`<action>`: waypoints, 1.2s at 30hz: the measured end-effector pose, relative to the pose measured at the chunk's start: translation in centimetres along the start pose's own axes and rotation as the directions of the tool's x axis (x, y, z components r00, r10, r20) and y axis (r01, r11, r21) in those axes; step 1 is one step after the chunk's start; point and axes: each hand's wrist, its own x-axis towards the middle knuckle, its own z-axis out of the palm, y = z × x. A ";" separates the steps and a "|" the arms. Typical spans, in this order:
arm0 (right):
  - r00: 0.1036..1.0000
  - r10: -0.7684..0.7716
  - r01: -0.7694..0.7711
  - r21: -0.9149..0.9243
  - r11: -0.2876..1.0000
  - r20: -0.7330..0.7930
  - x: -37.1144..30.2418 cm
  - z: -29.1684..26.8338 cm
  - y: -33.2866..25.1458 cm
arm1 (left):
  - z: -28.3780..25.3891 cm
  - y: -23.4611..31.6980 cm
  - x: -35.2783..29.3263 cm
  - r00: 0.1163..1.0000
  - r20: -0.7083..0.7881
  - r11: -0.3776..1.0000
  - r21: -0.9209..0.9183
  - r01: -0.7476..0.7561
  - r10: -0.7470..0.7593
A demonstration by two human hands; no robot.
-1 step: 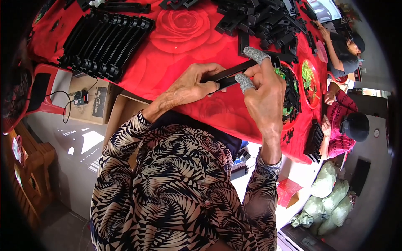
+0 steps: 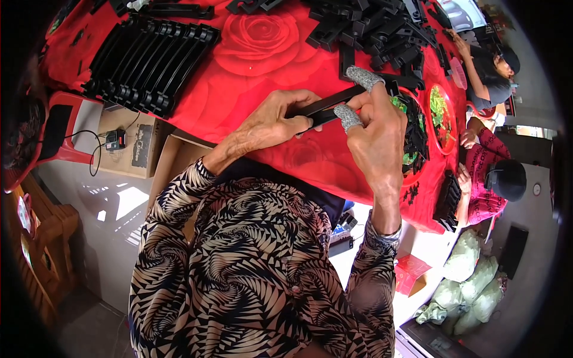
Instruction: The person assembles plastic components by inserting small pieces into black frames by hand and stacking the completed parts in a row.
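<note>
My left hand (image 2: 277, 121) grips one end of a long, narrow black plastic piece (image 2: 334, 100), fingers over it and thumb along the near side. At the other end is my right hand (image 2: 380, 134), its fingers bent around the piece. Grey knitted covers sit on its thumb and index fingertip. The piece is held slanting above a red rose-patterned tablecloth (image 2: 250, 77). Part of it is hidden by my fingers. Just right of my right hand, a round tray (image 2: 412, 173) holds small black parts.
Similar black pieces lie in a neat row (image 2: 152, 62) at left and a loose heap (image 2: 376, 33) at the far right. Another round green-patterned tray (image 2: 441, 119) stands further right. Two people work along the right side. A cardboard box (image 2: 173, 158) is below the table's left edge.
</note>
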 end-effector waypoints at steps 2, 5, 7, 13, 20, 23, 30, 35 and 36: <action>1.000 -0.002 0.002 0.003 1.000 0.001 0.1 0.3 0.1 | -0.2 0.0 -0.1 1.000 -0.003 1.000 0.003 -0.002 0.002; 0.997 -0.078 0.078 -0.045 0.996 -0.017 -0.1 0.4 0.5 | 0.2 -0.2 -0.1 1.000 -0.010 1.000 0.004 -0.002 0.002; 0.997 -0.069 0.068 -0.045 0.997 -0.030 -0.2 0.4 0.5 | 0.4 -0.3 -0.1 1.000 -0.014 1.000 0.002 0.000 0.000; 0.990 -0.118 0.105 -0.153 0.983 -0.079 -0.6 1.1 0.6 | 0.5 -0.4 -0.1 1.000 -0.019 1.000 0.010 0.002 -0.002; 0.988 -0.104 0.093 -0.103 0.990 -0.114 0.1 0.0 0.5 | 1.3 -0.4 0.7 0.996 -0.028 0.994 -0.060 -0.090 0.088; 0.994 -0.032 0.031 -0.014 0.999 -0.108 0.3 -1.2 0.1 | 1.7 0.3 1.0 0.994 -0.017 0.991 -0.075 -0.111 0.110; 0.987 -0.042 0.034 -0.059 0.998 -0.154 1.0 -3.5 -1.3 | 2.0 1.7 2.0 0.988 0.041 0.988 -0.054 -0.145 0.147; 0.983 -0.126 0.114 -0.093 0.989 -0.133 1.4 -3.7 -1.3 | 2.2 2.3 2.2 0.989 0.014 0.987 -0.060 -0.148 0.149; 0.977 -0.166 0.154 -0.097 0.983 -0.132 1.4 -3.6 -1.4 | 2.2 2.4 1.9 0.992 -0.012 0.992 -0.033 -0.125 0.125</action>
